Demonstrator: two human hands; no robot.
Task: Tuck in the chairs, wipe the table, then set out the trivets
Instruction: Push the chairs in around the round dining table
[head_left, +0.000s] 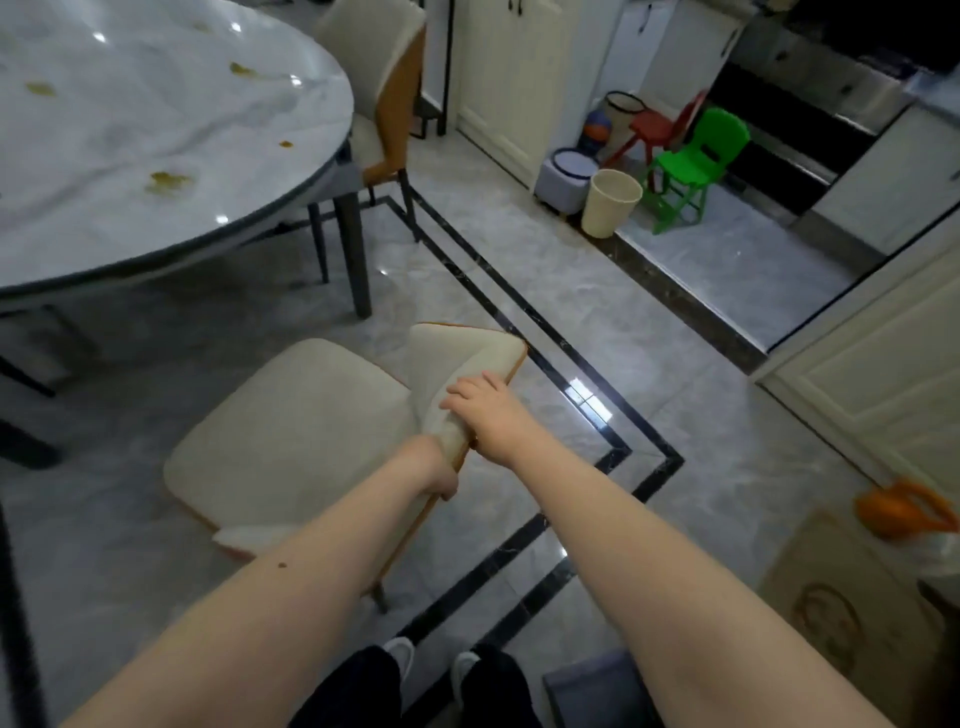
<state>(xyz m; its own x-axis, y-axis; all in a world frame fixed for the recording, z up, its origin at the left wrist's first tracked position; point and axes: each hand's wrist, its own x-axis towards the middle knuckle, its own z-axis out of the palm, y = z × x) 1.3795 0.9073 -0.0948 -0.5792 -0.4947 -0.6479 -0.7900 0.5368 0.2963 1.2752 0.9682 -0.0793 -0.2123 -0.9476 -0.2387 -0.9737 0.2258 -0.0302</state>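
Observation:
A cream chair (291, 441) with an orange-brown shell stands pulled out from the round marble table (171, 130), its seat facing the table. My left hand (441, 475) grips the lower side edge of its backrest, fingers curled around the rim. My right hand (480, 410) grips the backrest higher up, fingers over its padded front. Yellow-brown stains (169, 181) spot the tabletop. A second cream chair (382, 88) stands tucked against the table's far right side. No trivets or cloth are in view.
Dark table legs (356, 254) stand left of the open tiled floor. A beige bin (610, 202), a grey stool (569, 179), green (691, 161) and red (654, 127) plastic chairs crowd the doorway. A cardboard box with an orange bag (898, 509) sits at right.

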